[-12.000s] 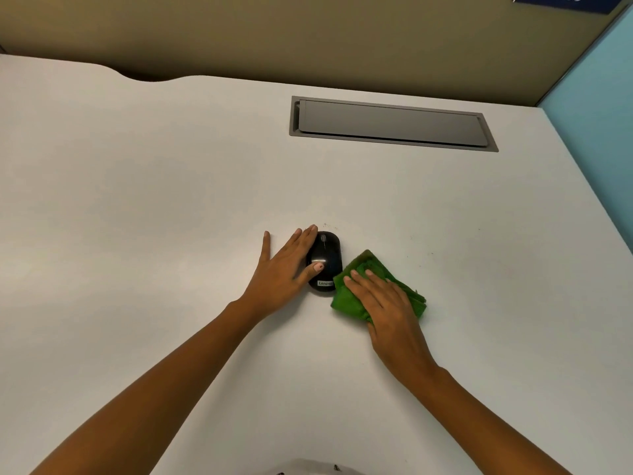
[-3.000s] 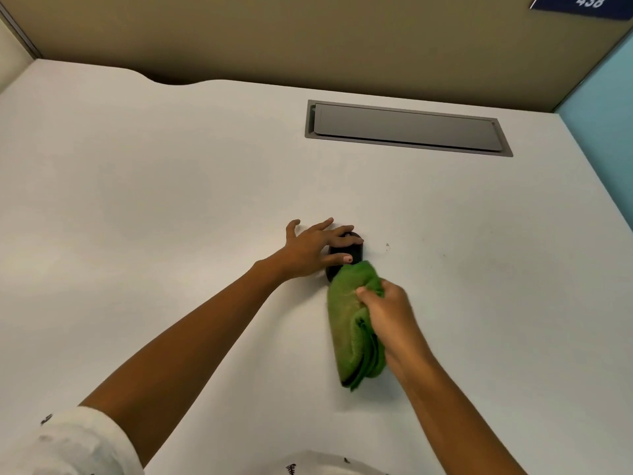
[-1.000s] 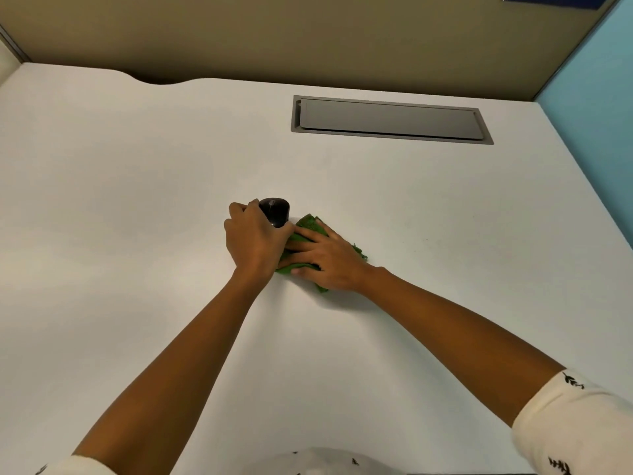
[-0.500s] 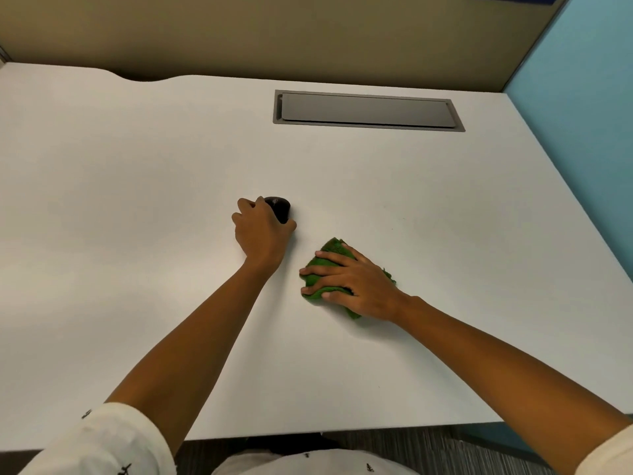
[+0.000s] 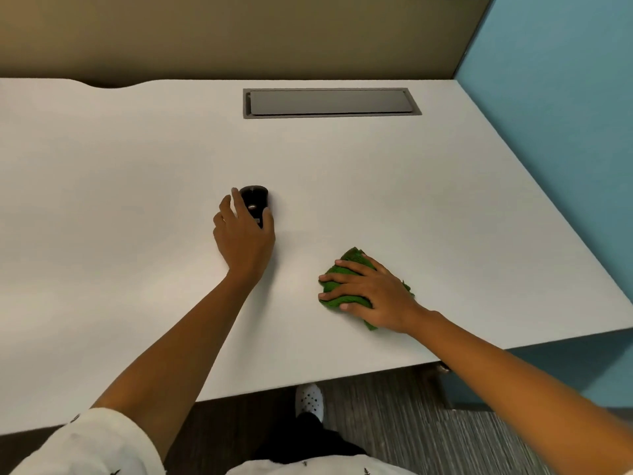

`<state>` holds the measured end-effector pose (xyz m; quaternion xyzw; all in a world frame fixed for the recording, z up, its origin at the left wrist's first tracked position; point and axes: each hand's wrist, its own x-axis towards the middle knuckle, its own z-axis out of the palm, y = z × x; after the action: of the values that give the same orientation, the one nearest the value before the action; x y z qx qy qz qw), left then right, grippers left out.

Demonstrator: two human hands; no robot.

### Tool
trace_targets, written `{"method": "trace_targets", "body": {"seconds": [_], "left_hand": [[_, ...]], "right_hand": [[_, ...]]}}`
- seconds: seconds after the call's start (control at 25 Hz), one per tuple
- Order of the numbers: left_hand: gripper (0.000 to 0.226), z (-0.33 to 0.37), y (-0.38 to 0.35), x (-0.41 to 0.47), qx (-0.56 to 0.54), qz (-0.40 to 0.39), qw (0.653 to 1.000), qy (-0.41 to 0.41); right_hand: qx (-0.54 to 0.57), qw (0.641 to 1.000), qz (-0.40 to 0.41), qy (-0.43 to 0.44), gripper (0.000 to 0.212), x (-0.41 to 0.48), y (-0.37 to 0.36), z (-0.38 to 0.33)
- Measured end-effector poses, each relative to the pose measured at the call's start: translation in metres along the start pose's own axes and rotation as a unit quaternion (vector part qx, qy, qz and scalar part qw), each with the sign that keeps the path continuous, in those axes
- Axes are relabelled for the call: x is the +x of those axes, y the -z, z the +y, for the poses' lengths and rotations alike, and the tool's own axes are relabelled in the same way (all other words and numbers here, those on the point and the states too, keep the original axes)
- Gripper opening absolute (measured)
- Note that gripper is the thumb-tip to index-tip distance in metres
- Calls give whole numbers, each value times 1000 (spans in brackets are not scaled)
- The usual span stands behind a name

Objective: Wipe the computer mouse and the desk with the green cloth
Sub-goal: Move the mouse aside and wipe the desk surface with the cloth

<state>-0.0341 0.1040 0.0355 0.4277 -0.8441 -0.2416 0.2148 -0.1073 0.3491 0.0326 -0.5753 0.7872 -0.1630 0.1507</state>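
Observation:
A black computer mouse [image 5: 253,199] lies flat on the white desk [image 5: 137,200], near its middle. My left hand [image 5: 245,240] rests over the mouse's near end, fingers on one side and thumb on the other, gripping it. The bunched green cloth [image 5: 344,287] lies to the right, closer to the desk's front edge. My right hand [image 5: 371,291] presses flat on the cloth with spread fingers and hides most of it. Cloth and mouse are well apart.
A grey cable hatch [image 5: 330,102] is set into the desk near the back. A tan partition [image 5: 239,36] stands behind and a blue wall [image 5: 565,114] on the right. The desk's front edge [image 5: 308,382] is close, with my white shoe [image 5: 310,401] on the carpet below.
My right hand has slid the cloth right and toward the front edge, away from the mouse. My left hand stays on the mouse, which now shows more. The view has pulled back.

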Motion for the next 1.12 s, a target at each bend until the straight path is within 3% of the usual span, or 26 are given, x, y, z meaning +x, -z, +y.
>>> {"method": "trace_targets", "body": {"seconds": [0.16, 0.68, 0.84, 0.96, 1.12], "left_hand": [[63, -26, 7, -50, 2, -26, 997, -74], [59, -86, 40, -116, 124, -107, 978, -130], [59, -90, 43, -123, 132, -110, 975, -141], [59, -89, 44, -124, 128, -115, 975, -140], [58, -97, 49, -119, 121, -124, 972, -158]], "right_hand": [[-17, 998, 13, -51, 32, -35, -9, -13], [-3, 974, 128, -188, 40, -171, -40, -59], [46, 930, 267, -250, 41, -182, -35, -67], [17, 889, 373, -264, 39, -161, -27, -69], [66, 847, 404, -340, 42, -99, -17, -48]]}}
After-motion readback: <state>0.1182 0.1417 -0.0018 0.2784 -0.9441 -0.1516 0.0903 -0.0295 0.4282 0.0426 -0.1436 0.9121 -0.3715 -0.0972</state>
